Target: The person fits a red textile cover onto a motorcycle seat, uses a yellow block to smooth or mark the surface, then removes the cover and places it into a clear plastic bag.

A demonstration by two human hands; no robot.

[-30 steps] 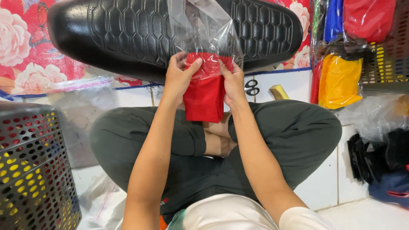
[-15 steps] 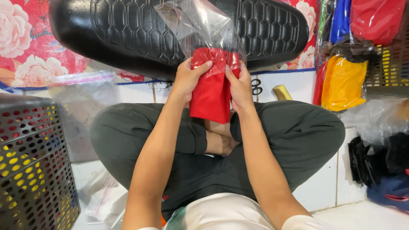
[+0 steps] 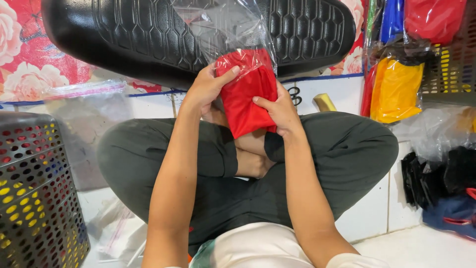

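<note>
behind the fingers lies a black seat [image 3: 148, 34]; left hand [image 3: 206, 89] and right hand [image 3: 277, 111] grip red cloth [image 3: 248, 99] half inside clear bag [image 3: 233, 30], best fed squarely with the mouth kept wide.

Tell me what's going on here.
A person sits cross-legged on the floor, holding a folded red cloth with both hands. The left hand grips its upper edge, the right hand its side. The cloth's top sits inside the mouth of a clear plastic bag; the lower part is outside it. A black padded seat lies behind.
</note>
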